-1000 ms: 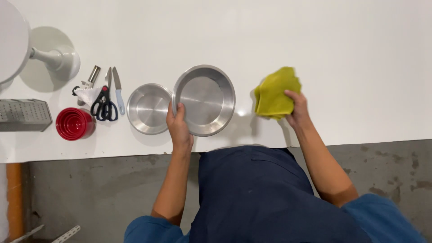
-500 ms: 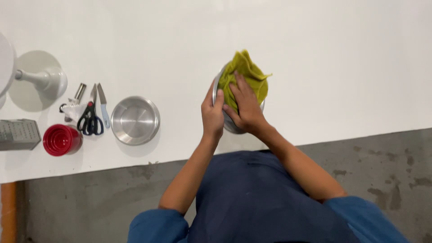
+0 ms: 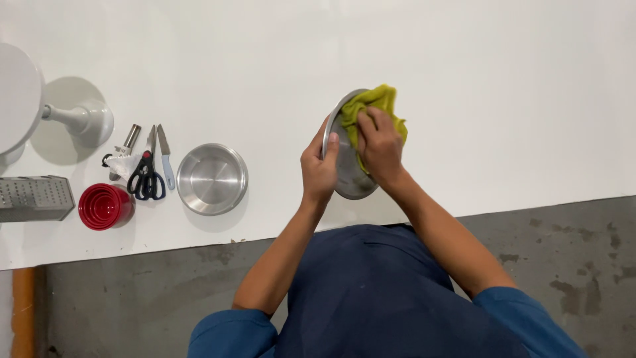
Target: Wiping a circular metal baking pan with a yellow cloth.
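My left hand [image 3: 318,167] grips the rim of a round steel pan [image 3: 346,178], which is lifted off the white table and tilted on edge. My right hand [image 3: 379,146] presses a yellow-green cloth [image 3: 372,106] against the pan's inner face. The cloth bunches over the pan's upper rim. A second, smaller steel pan [image 3: 212,179] lies flat on the table to the left, apart from both hands.
On the white table [image 3: 464,79] at the left lie black-handled scissors [image 3: 146,176], a small knife [image 3: 165,166], a red cup stack [image 3: 105,206], a metal grater [image 3: 34,197] and a white stand [image 3: 79,119]. Grey concrete floor [image 3: 563,238] runs along the table's near edge.
The large pan was lifted from the table and tilted up. My right hand brought the cloth from the right into the pan and keeps rubbing it.
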